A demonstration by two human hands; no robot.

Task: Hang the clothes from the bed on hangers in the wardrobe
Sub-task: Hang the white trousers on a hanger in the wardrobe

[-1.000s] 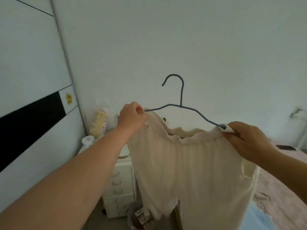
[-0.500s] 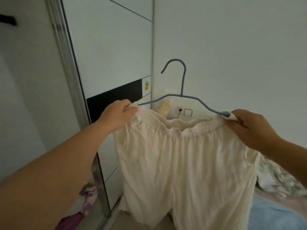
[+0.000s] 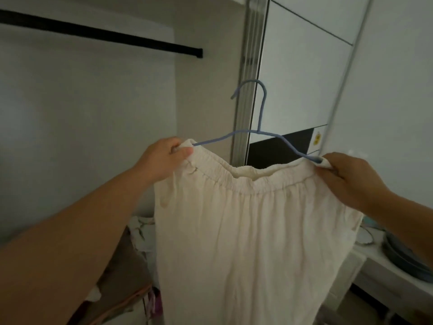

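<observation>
Cream trousers (image 3: 248, 231) are shown stretched by their elastic waistband across a blue wire hanger (image 3: 260, 134), held up in front of the open wardrobe; the legs hang free below. The left hand (image 3: 164, 158) is seen with its fingers (image 3: 185, 152) pinched on the waistband's left corner and the hanger's left tip; the right hand (image 3: 351, 177) is clenched round the right corner and right tip. The hook is upright and unsupported, low and to the right of the black rail (image 3: 100, 34), well apart from it.

Several risks may be judged from this arrangement; the garment is kept on the wire only by waistband tension, so it could slide off a sloped shoulder if either corner were let go before the hook is seated; the hook could be caught on the sliding door frame (image 3: 248, 73), which stands directly behind it, if the hanger were raised straight up; the rail could be missed, since neither hand grips the hook itself and steering must be done from the tips; the trailing legs could be snagged on the folded items (image 3: 131, 266) heaped at the wardrobe's bottom.
</observation>
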